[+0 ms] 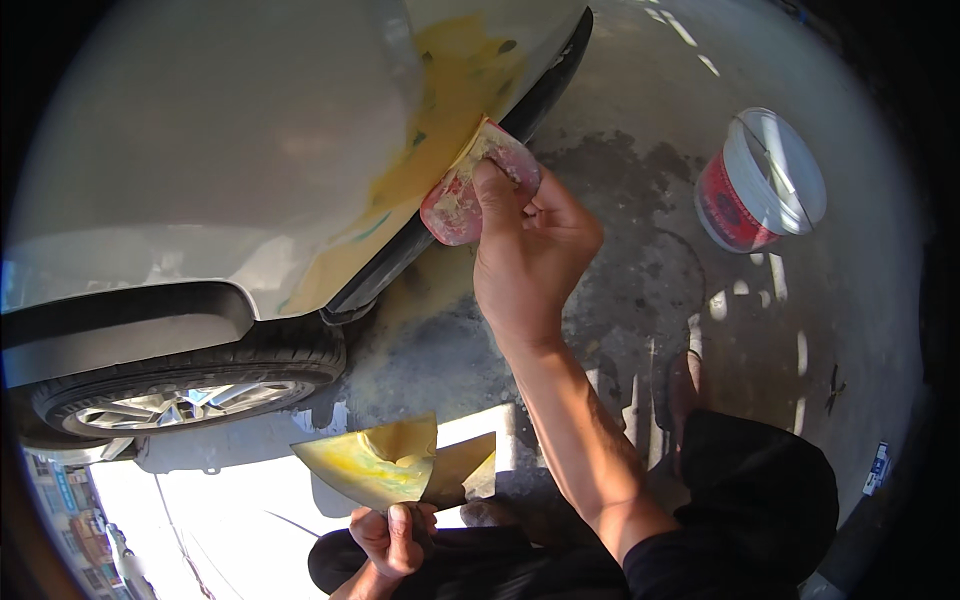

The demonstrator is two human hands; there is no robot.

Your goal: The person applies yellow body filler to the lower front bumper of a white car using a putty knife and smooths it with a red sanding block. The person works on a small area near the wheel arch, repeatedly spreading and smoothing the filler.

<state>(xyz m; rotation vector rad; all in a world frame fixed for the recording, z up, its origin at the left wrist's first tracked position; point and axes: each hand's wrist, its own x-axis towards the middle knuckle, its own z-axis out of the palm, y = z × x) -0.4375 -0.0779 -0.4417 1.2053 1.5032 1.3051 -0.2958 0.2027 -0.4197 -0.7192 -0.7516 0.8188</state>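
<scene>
My right hand (530, 250) grips a red, putty-caked flexible spreader (452, 200) with the thumb across it, held at a yellow filler patch (440, 70) with dark green streaks along the edge of a silver car body panel (200, 140). Beside the patch runs a black lower trim (555, 70). Low in view, my left hand (385, 540) holds a thin trapezoid mixing board (365, 455) by its narrow end, with yellow putty spread on it. Whether the spreader touches the panel is unclear.
A white bucket with a red band (725, 200) stands on the stained concrete floor (630, 100) at right. A car wheel (190, 400) is at lower left, near bright sunlight. My black-clad knee (755, 470) is at lower right, with a small dark tool (835, 390) beyond it.
</scene>
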